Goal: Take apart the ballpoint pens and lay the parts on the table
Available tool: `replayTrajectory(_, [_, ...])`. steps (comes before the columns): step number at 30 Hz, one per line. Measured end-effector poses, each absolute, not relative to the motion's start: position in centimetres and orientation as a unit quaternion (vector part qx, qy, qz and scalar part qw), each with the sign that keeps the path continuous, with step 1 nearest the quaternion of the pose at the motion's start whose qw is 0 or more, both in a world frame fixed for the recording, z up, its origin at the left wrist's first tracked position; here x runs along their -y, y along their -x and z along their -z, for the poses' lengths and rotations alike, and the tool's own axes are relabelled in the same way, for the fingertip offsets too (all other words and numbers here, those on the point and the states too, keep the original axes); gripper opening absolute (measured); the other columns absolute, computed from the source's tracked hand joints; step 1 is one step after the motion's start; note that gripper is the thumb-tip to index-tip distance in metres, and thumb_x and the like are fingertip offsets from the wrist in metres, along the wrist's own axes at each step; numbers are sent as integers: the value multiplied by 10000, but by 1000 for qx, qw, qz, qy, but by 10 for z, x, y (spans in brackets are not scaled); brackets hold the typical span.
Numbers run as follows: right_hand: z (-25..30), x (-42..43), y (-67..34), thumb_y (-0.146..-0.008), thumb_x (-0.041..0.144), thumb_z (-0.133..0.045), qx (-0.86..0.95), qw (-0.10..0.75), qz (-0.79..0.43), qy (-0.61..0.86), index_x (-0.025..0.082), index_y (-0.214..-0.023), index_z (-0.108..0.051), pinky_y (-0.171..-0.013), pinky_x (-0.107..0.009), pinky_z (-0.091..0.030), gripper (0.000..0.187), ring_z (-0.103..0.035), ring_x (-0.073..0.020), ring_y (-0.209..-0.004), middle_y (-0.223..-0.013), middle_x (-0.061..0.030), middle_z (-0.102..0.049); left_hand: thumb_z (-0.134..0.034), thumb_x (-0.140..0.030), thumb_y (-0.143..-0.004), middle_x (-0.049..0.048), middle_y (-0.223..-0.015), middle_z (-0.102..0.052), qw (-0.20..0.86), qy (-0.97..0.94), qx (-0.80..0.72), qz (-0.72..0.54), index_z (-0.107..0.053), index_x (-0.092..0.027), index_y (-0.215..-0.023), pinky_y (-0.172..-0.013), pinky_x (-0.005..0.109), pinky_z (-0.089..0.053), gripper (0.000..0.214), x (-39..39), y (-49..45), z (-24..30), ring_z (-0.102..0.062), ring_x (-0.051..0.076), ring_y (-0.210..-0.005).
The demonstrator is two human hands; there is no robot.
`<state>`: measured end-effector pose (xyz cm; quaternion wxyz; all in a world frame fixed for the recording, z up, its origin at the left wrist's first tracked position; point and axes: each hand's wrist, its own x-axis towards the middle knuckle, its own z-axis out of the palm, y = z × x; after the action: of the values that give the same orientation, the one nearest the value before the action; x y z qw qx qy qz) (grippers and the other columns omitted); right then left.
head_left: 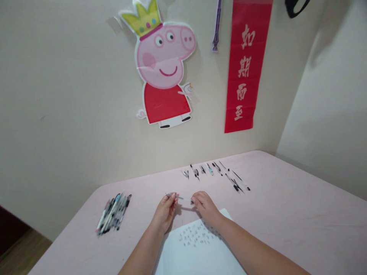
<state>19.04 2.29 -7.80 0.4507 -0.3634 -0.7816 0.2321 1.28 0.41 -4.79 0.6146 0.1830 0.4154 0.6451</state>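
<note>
A slim pen [183, 198] with a clear, pale barrel spans the gap between my two hands, above the near part of the table. My left hand [169, 206] pinches it close to its left end, and a thin tip sticks out past the fingers. At the other end, my right hand [204, 204] has its fingers closed on the pen, beside a small dark part. My right fingers hide some of that end. Below my hands lies a white sheet of paper [197, 259] with several rows of small dark handwritten marks, partly covered by my right forearm.
On the left of the pink-covered table [286, 214] lies a pile of pens [113, 214]. Several pen parts [210, 169] are spread in a row near the wall, with more pieces [236, 183] at its right end. A pig cutout [166, 99] and a red banner [246, 72] hang behind.
</note>
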Motion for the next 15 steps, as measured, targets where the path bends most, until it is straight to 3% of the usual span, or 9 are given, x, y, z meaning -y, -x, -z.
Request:
replayTrajectory(2, [78,-24,-190,-914,195,-428,791,447,-231,347,198,-685,-608,-815,-355,-408,291,-548,-190,-844,-811,-49,-630,-506,-4,-862,36,-702,-685,615,-185,-416,-644,-609,-97,-745,-505,95,-532,181,-4,-13,48,-611,35,-496])
replayTrajectory(7, [80,-24,-190,-792,130,-576,766,488,-227,352,201,-744,-615,-836,-369,-420,94,-548,-205,-901,-878,-56,-630,-513,-9,-860,36,-704,-684,615,-190,-415,-643,-617,-93,-749,-510,99,-535,174,-5,-12,50,-607,34,-499])
replayTrajectory(15, [77,-22,-189,-711,52,-623,752,503,-230,357,207,-726,-584,-830,-373,-426,160,-544,-206,-903,-883,-46,-617,-656,-66,-782,-10,-622,-634,624,-204,-412,-632,-595,-124,-718,-479,106,-521,106,-2,-11,51,-603,53,-494])
